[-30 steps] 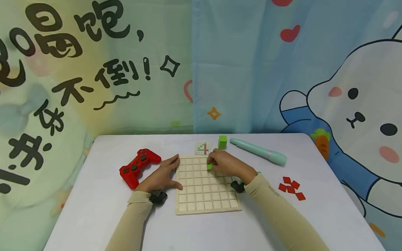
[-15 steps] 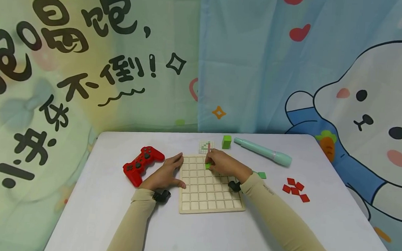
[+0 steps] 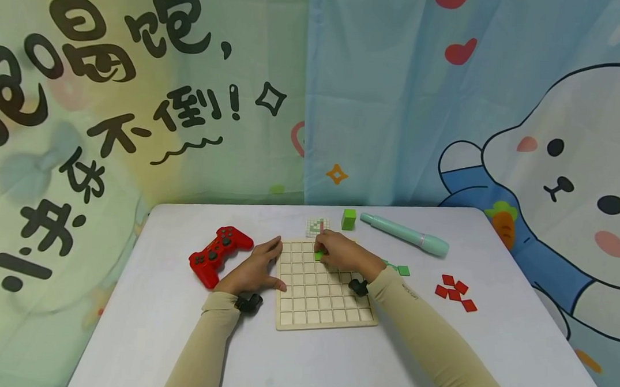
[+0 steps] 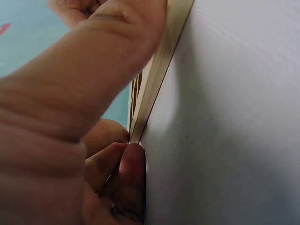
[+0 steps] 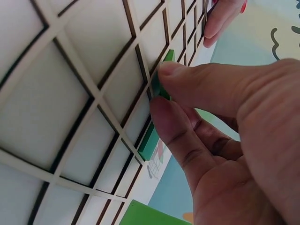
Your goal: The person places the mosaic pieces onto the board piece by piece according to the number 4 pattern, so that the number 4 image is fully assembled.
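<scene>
A square wooden grid board (image 3: 305,300) lies flat in the middle of the table. My left hand (image 3: 252,272) rests at its left side, fingers stretched along the edge and thumb over the near part of the rim. Up close in the left wrist view, fingers and thumb touch the board's pale edge (image 4: 154,84). My right hand (image 3: 346,253) is over the far part of the board, pinching a green square tile (image 5: 161,87) between thumb and forefinger, right at the grid. Another green tile (image 5: 149,142) sits in a far-side cell next to it.
A small pattern card (image 3: 314,227) lies behind the board, near a green cube (image 3: 348,219) and a teal capped tube (image 3: 404,235). Loose green tiles (image 3: 403,271) and several red tiles (image 3: 455,290) lie right. A red game controller (image 3: 219,256) is left.
My right hand has shifted slightly left over the board with the green tile, then almost stopped. A loose green tile right of the wrist shows more. My left hand stays on the edge.
</scene>
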A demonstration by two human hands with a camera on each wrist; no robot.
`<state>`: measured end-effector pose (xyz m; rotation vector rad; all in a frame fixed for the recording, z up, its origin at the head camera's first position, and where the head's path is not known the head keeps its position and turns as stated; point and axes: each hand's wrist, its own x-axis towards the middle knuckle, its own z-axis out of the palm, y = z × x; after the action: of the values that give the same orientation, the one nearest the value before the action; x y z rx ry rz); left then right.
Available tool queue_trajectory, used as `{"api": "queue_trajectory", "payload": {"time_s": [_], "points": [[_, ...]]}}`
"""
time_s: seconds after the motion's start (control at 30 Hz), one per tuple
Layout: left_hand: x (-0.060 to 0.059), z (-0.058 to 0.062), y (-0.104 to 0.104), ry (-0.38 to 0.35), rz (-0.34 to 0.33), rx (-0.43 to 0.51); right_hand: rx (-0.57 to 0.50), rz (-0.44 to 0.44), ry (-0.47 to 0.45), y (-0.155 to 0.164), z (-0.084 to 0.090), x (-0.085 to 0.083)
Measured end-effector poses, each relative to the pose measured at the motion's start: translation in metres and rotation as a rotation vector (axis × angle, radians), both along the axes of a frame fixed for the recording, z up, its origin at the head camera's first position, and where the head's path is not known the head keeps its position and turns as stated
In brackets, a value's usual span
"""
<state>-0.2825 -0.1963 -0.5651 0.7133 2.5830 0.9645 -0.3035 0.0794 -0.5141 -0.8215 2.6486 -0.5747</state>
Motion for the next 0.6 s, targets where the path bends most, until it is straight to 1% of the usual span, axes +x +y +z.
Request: {"api": "queue_trajectory", "payload": {"time_s": [0.27, 0.4, 0.6], "points": [[0.0004, -0.0003, -0.0008, -0.002, -0.002, 0.01, -0.03, -0.01, 0.0, -0.0006, -0.0025, 0.002], [0.0005, -0.001, -0.0005, -0.006, -0.003, 0.016, -0.025, -0.01, 0.012, -0.0011, -0.0035, 0.0025], [0.0011, 0.0006, -0.001, 0.002, -0.007, 0.015, -0.019, -0.028, -0.001, -0.0026, -0.0044, 0.0008]]}}
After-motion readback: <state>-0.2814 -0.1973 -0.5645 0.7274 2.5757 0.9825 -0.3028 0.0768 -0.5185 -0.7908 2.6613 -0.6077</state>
